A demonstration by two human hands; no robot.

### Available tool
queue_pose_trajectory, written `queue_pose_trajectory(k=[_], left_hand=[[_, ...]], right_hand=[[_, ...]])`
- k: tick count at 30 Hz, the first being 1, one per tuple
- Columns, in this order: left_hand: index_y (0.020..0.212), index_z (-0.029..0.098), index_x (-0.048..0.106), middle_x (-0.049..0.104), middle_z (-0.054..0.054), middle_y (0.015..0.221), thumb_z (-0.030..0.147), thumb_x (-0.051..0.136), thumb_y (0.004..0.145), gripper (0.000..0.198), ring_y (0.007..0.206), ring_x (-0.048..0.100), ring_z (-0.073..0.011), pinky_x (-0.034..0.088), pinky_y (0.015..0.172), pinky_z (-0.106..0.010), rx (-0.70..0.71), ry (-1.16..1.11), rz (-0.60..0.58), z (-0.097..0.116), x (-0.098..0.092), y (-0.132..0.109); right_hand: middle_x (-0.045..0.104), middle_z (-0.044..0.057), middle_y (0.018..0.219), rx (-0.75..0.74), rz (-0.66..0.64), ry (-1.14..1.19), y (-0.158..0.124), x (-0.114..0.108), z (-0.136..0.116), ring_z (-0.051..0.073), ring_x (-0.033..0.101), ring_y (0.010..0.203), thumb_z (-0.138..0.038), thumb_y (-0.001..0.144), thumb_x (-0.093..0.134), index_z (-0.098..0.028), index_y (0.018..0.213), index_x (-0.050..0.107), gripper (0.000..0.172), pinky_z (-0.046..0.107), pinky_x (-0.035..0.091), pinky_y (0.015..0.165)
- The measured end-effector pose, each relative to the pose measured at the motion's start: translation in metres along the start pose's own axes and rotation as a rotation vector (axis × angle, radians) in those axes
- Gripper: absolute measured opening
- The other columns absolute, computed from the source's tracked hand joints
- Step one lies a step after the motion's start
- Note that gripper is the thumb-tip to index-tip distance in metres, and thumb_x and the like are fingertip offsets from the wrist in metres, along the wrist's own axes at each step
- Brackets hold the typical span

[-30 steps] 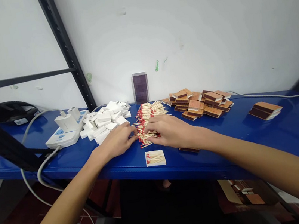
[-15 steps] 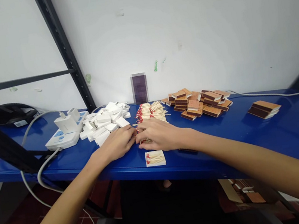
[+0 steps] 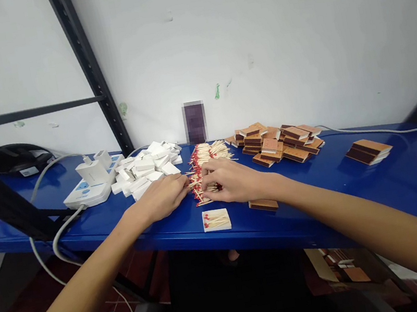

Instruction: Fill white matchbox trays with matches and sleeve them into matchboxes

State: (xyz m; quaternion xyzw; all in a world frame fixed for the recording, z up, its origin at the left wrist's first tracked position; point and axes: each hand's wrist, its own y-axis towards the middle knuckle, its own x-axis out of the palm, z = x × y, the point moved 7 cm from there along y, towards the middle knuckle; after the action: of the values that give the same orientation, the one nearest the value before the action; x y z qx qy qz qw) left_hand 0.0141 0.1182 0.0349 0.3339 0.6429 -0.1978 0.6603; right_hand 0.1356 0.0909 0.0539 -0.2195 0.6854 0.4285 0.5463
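A heap of red-tipped matches (image 3: 205, 157) lies on the blue table (image 3: 356, 190). My left hand (image 3: 163, 197) rests at the heap's near left edge, fingers curled onto the matches. My right hand (image 3: 232, 181) lies on the heap's near right side, fingers bent and pinching at matches. Just in front of my hands sits an open white tray (image 3: 216, 220) partly filled with matches. A brown matchbox sleeve (image 3: 263, 205) lies flat beside my right wrist.
A pile of white inner trays (image 3: 147, 168) lies left of the matches, a pile of brown sleeves (image 3: 278, 145) right of them. Closed boxes (image 3: 368, 152) are stacked far right. A white power strip (image 3: 90, 185) with cables sits at the left beside black shelf posts.
My right hand has shifted back to the right off the near end of the heap, which uncovers the brown sleeve by my wrist. My left hand has barely moved.
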Motion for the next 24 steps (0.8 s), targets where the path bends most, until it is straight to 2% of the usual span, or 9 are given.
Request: queue_pose_trajectory(k=[9,24], left_hand=[[0.088,0.018,0.057,0.065,-0.009,0.084,0.034,0.036,0.099,0.029,0.076,0.061,-0.0233,0.041,0.064,-0.031,-0.021,0.042,-0.059,-0.003,-0.006,0.002],[0.086,0.019,0.055,0.064,-0.007,0.085,0.034,0.037,0.097,0.026,0.077,0.059,-0.022,0.04,0.067,-0.031,-0.061,0.015,-0.1,-0.02,-0.012,-0.013]], right_hand=[[0.058,0.006,0.086,0.015,0.045,0.023,-0.001,-0.001,0.003,0.017,0.051,0.079,-0.021,0.089,0.057,-0.015,0.081,0.07,0.017,0.03,0.036,0.074],[0.057,0.005,0.08,0.014,0.111,0.015,-0.002,0.001,0.008,0.017,0.049,0.078,-0.021,0.088,0.057,-0.016,0.078,0.069,0.016,0.029,0.034,0.07]])
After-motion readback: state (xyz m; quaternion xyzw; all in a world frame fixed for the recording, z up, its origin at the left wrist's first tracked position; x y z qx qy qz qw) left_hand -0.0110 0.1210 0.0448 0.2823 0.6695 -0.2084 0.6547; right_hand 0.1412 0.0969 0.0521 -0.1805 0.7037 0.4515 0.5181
